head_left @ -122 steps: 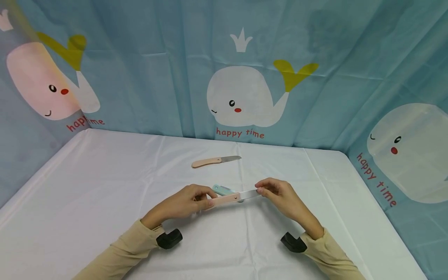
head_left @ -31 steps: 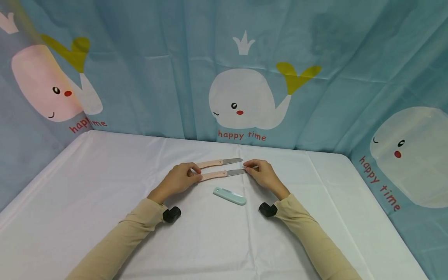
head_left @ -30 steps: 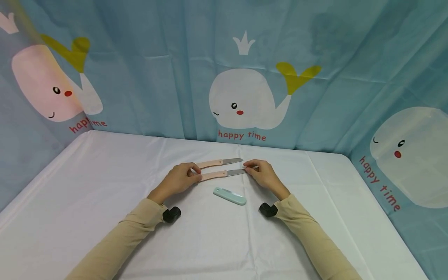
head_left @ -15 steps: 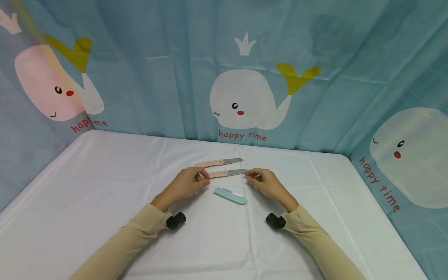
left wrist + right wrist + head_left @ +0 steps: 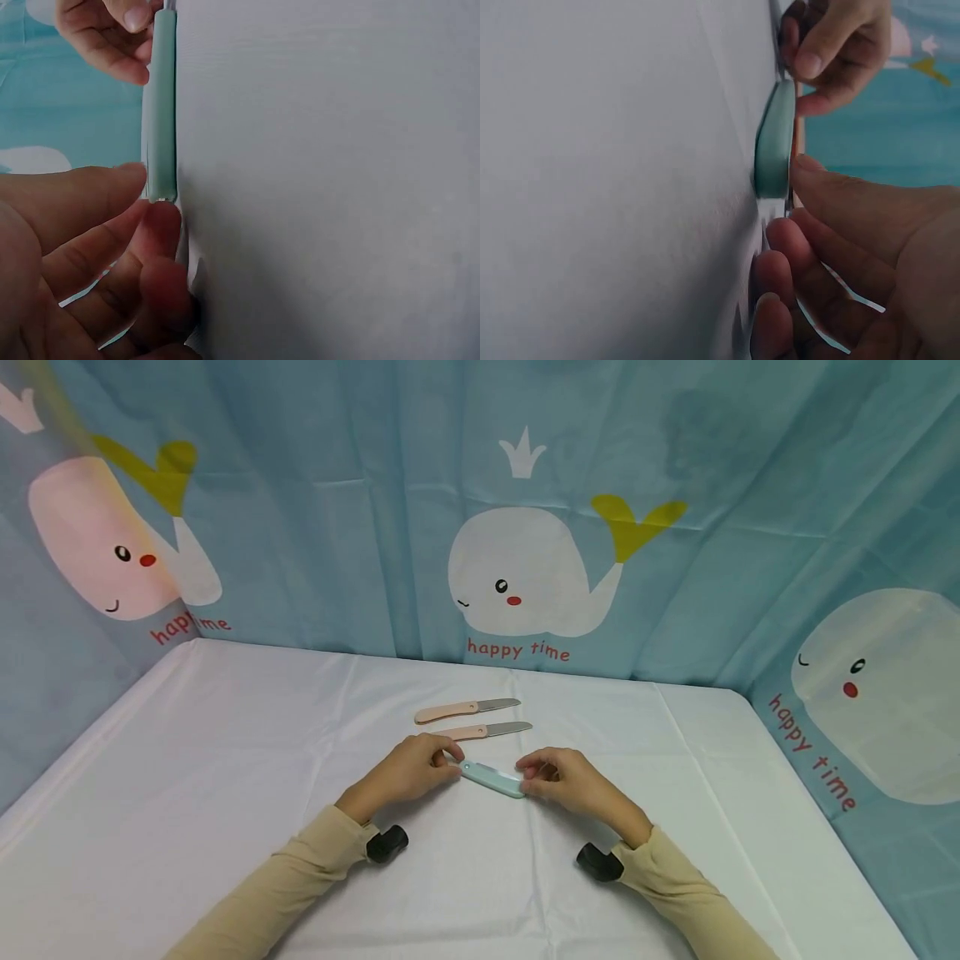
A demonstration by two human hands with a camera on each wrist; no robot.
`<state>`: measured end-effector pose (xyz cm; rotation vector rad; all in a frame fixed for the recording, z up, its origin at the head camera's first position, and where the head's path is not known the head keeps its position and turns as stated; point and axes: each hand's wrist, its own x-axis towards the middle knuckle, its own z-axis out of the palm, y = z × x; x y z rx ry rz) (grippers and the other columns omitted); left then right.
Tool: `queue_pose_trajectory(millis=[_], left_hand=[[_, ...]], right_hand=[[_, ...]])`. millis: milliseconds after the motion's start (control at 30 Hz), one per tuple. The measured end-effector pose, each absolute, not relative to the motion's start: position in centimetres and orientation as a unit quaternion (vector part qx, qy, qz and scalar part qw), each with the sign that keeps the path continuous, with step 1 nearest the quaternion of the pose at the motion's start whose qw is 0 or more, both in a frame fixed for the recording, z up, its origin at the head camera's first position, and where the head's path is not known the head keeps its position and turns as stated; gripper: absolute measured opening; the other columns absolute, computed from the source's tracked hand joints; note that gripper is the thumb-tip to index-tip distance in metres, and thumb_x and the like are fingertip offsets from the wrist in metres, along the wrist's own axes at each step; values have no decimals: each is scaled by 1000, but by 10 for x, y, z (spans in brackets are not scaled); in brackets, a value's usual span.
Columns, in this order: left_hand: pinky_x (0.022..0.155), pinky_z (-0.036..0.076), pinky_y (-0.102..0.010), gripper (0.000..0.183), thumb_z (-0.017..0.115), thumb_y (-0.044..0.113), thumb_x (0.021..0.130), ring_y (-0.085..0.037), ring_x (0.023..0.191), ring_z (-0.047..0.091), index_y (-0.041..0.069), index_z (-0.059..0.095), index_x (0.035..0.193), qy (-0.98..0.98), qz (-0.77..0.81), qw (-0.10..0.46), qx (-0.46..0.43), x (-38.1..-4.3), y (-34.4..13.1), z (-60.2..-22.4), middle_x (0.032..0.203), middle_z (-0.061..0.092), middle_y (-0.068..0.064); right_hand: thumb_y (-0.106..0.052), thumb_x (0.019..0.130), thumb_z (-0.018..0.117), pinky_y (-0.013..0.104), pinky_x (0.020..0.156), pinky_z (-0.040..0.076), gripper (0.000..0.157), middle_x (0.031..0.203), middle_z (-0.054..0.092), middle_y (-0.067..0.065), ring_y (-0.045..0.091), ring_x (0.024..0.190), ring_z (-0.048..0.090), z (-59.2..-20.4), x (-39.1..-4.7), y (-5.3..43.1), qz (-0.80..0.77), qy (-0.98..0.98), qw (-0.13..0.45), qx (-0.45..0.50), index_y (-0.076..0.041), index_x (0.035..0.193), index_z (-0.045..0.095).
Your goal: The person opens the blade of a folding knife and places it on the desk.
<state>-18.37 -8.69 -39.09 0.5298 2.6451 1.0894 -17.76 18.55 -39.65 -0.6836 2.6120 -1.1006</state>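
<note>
A mint-green folding knife (image 5: 491,779), folded up, lies on the white cloth between both hands. My left hand (image 5: 408,770) is at its pivot end; in the left wrist view the thumb and fingertips (image 5: 157,225) are spread around that tip without pinching it. At the rounded end is my right hand (image 5: 573,781), its thumb close to the handle (image 5: 774,150) and its other fingers (image 5: 772,270) apart from it in the right wrist view. Just behind, a pink-handled knife (image 5: 472,732) lies with its blade out, handle end hidden by the left hand.
Farther back, a second pink-handled knife (image 5: 446,712) lies unfolded, parallel to the first, blade to the right. White cloth (image 5: 225,760) covers the table. A blue curtain (image 5: 337,552) printed with whales stands behind and at both sides.
Both hands have let go of the pink knife, left unfolded beside the other one, and have come back nearer to me, one at each end of the mint knife. The mint knife has stayed put lately.
</note>
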Motion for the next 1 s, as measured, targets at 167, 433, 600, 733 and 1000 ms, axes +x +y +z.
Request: queue_pose_trajectory(millis=[167, 433, 600, 733, 1000], left_hand=[[59, 38, -23, 23, 72, 12, 89, -11, 62, 47, 8, 70, 112, 909, 357, 115, 184, -183, -84, -392, 75, 59, 1], [62, 40, -25, 19, 75, 12, 87, -12, 63, 50, 12, 71, 106, 911, 354, 103, 187, -182, -83, -395, 73, 60, 2], [64, 41, -26, 18, 75, 12, 87, -11, 65, 51, 13, 69, 105, 906, 362, 97, 196, -179, -85, -394, 74, 62, 3], [65, 42, -25, 17, 73, 10, 88, -11, 67, 52, 10, 68, 105, 900, 373, 97, 204, -176, -85, -394, 76, 63, 2], [68, 44, -23, 16, 69, 8, 91, -8, 70, 54, 7, 64, 106, 888, 385, 103, 229, -168, -87, -393, 80, 67, 2]], right_hand=[[-15, 90, 73, 19, 70, 47, 27, 91, 67, 3, 7, 78, 56, -398, -173, 183, -374, 886, 116, -249, 0, 112, 71], [-15, 89, 73, 19, 70, 47, 26, 91, 66, 2, 6, 79, 55, -399, -169, 183, -370, 887, 116, -250, -1, 112, 72], [-14, 89, 73, 20, 70, 47, 25, 90, 66, 1, 5, 79, 54, -397, -165, 183, -362, 890, 112, -254, -2, 111, 71], [-15, 89, 73, 20, 69, 47, 24, 89, 66, 1, 5, 78, 55, -396, -163, 182, -358, 891, 111, -256, -3, 110, 71], [-16, 89, 74, 20, 69, 47, 23, 88, 66, -3, 3, 77, 55, -394, -156, 182, -361, 891, 117, -251, -6, 109, 71]])
